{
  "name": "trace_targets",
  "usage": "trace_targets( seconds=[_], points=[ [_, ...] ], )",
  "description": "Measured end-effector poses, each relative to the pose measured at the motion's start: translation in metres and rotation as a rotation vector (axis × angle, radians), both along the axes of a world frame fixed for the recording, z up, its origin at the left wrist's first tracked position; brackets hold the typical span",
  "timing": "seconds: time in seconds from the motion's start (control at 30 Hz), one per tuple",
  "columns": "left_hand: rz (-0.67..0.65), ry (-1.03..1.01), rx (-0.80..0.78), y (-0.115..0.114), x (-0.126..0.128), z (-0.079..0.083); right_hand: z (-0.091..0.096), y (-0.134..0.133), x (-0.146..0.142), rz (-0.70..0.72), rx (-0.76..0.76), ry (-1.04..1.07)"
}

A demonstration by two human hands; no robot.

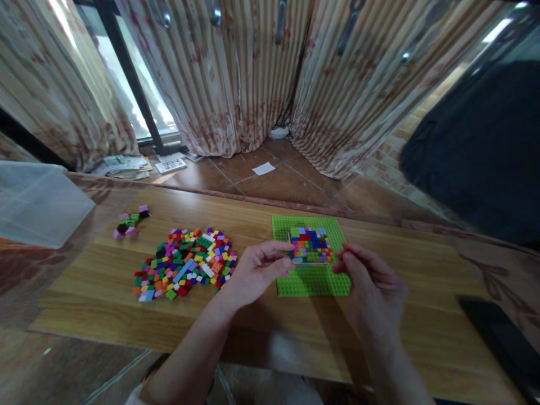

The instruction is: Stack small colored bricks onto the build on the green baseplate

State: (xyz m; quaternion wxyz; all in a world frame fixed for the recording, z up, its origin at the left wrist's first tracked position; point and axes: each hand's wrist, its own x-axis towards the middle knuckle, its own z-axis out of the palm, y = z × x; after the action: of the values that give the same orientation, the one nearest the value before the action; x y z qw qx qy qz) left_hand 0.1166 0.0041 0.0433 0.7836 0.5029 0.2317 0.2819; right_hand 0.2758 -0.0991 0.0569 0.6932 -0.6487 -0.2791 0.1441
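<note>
A block built from many coloured bricks (312, 246) sits on a green studded baseplate (314, 283), toward its far side. My left hand (259, 273) is at the block's left edge, thumb and forefinger apart with nothing visible between them. Whether its fingertips touch the block cannot be made out. On the other side, my right hand (375, 287) pinches a small red brick (348, 252) between thumb and fingers, just right of the block. The fingers cover most of that brick.
Left of my hands spreads a pile of loose bricks (185, 267) on the wooden table (261, 343). Beyond it lies a small cluster of pink, green and black bricks (131, 222). A translucent bin (42, 202) stands far left; a dark flat object (500, 337) lies at right.
</note>
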Motion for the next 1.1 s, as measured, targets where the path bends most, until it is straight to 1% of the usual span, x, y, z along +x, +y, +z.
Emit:
trace_targets(
  seconds=[0.1, 0.17, 0.23, 0.33, 0.5, 0.63, 0.87, 1.1],
  points=[
    [0.019, 0.008, 0.013, 0.001, 0.001, 0.000, -0.003, -0.001, 0.015, -0.063, -0.133, -0.027],
    [0.034, 0.018, 0.020, 0.002, 0.002, 0.000, -0.005, -0.003, 0.023, -0.056, -0.197, -0.053],
    [0.046, 0.023, 0.031, 0.003, 0.002, 0.000, -0.006, -0.004, 0.028, -0.015, -0.231, -0.058],
    [0.053, 0.035, 0.040, 0.003, 0.001, 0.000, -0.004, -0.004, 0.032, 0.054, -0.237, -0.012],
    [0.053, 0.036, 0.054, 0.004, 0.001, -0.003, -0.002, -0.004, 0.034, 0.135, -0.263, 0.193],
    [0.054, 0.030, 0.060, 0.004, 0.002, -0.004, -0.003, -0.005, 0.033, 0.194, -0.268, 0.273],
    [0.060, 0.079, 0.061, 0.002, 0.001, 0.001, -0.007, 0.001, 0.028, 0.187, -0.249, 0.321],
    [0.053, 0.070, 0.064, 0.003, 0.001, -0.002, -0.012, 0.000, 0.031, 0.196, -0.225, 0.343]
  ],
)
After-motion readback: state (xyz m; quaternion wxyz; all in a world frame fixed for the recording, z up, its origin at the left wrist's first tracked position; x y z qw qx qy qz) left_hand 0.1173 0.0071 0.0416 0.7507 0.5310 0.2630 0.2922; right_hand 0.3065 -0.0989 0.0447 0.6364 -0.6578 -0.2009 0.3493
